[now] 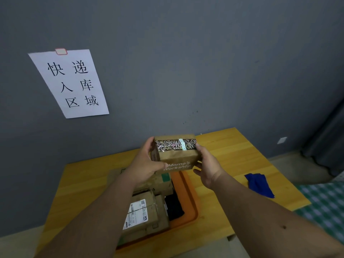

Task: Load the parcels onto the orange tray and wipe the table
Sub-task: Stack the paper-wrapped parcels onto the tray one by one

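above the orange tray (193, 198), held in the air: 1 kraft parcel (175, 155), brown card, dark patterned tape band across the top, white "momo's workshop" lettering on the near face. judged light and stiff, since it sits level between 2 hands with no sag; card faces look dry, not slippery. best hold: opposite side walls, as now. left hand (145, 164) grasps the left wall, thumb on the near face; right hand (206, 164) grasps the right wall, fingers curled under. both forearms extended forward, wrists level. tray holds 2 or more brown boxes (145, 211). blue cloth (259, 184) lies apart on the wooden table (232, 151).
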